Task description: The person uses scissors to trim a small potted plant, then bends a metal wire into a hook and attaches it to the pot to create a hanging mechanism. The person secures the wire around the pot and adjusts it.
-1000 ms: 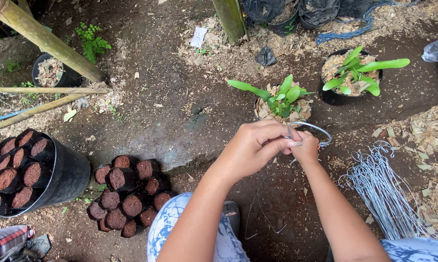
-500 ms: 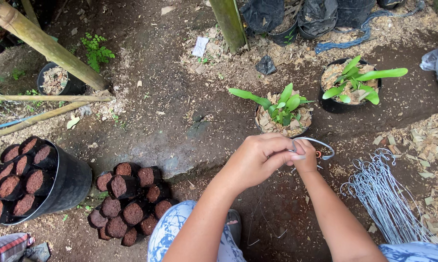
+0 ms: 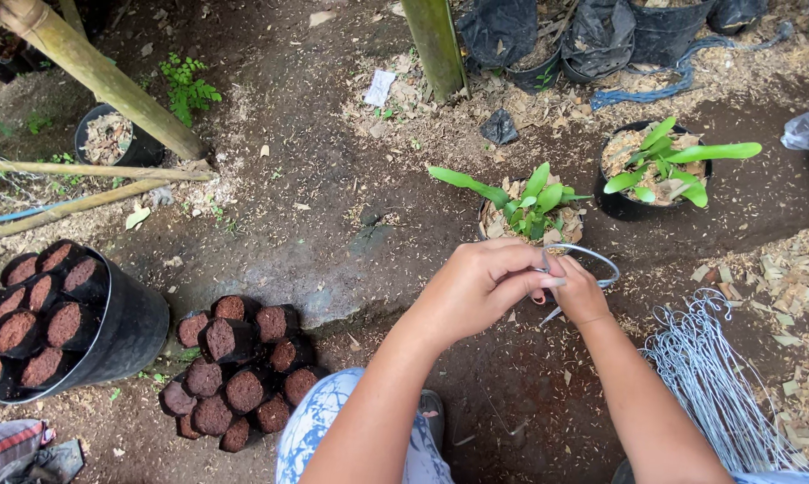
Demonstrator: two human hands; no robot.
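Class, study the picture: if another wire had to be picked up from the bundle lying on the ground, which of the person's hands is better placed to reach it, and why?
Probably the right hand. The wire bundle lies on that side, just beyond its forearm, while the left hand would have to cross over. Both hands now pinch the wire loop.

An outdoor plant nursery is indicated by bare soil (image 3: 315,206), potted plants (image 3: 660,166), bamboo poles (image 3: 99,76) and stacked fibre blocks (image 3: 234,372).

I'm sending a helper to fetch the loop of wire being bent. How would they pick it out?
Start at the near small pot with the green leafy plant on the dark soil. Just in front of it, both hands meet: the left hand and right hand pinch a thin grey wire loop. Unlike the loose bundle of straight grey wires lying at right, it is curved and held.
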